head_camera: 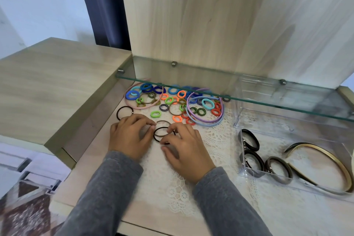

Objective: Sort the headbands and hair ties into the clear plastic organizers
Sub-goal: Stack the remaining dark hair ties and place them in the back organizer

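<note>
Held left hand (130,136) palm-down at frame centre, curled fingers pinching grey hair tie (162,120); right hand (185,151) beside it, fingertips and thumb clamped on overlapping black hair tie (154,137).

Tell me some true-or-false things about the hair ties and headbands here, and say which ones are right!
1. Both hands, left hand and right hand, hold the thin dark hair ties on the lace mat. True.
2. The colourful hair ties are already in an organizer. False: they lie in a loose pile under the glass shelf.
3. A gold-and-black headband lies in the clear organizer. True.
4. The pink headband is in the right hand. False: it lies around part of the pile.
</note>
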The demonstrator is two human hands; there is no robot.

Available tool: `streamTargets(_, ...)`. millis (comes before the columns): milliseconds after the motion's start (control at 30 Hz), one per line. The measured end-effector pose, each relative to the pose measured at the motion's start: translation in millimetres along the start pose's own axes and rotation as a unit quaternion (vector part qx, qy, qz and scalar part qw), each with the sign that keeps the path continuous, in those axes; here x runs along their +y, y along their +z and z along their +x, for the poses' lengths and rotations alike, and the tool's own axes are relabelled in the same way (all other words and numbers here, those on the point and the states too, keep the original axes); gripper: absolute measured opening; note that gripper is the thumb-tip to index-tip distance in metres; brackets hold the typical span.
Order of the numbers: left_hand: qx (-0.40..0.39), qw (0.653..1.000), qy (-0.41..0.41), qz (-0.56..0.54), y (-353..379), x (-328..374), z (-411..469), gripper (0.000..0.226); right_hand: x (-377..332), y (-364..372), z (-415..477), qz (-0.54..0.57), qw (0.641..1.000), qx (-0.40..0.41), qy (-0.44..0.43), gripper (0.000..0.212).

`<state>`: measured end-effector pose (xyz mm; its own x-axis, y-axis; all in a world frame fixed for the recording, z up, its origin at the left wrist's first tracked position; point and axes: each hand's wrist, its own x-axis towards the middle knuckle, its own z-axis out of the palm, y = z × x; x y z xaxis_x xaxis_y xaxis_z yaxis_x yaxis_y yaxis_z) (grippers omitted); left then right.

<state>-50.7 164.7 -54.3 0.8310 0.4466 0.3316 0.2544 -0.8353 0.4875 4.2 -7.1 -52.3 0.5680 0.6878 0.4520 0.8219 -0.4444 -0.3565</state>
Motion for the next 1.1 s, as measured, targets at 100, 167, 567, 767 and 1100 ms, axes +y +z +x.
streamTargets(100,-0.006,1.0,-0.006,-0.008,0.2,-0.6,1.3,0.005,-1.0,1.3,0.9,-0.01,1.0,0.01,0.017,0.013)
streamTargets(167,-0.009,1.0,-0.017,-0.005,0.0,0.6,2.1,0.007,-0.2,0.8,1.7,-0.012,0.999,0.015,0.032,0.013)
streamTargets(567,0.034,0.994,-0.093,0.037,-2.3,4.9,0.0,0.016,2.3,-3.2,-3.0,0.029,0.999,-0.015,0.015,0.005)
streamTargets(767,0.036,0.986,-0.141,0.079,-6.8,8.6,-0.6,0.026,13.2,-1.5,6.9,-0.017,0.993,0.066,0.102,0.015)
streamTargets(1100,0.029,0.983,-0.165,0.071,-8.0,10.5,1.4,0.017,32.2,11.1,51.7,-0.178,0.947,0.155,0.217,0.02)
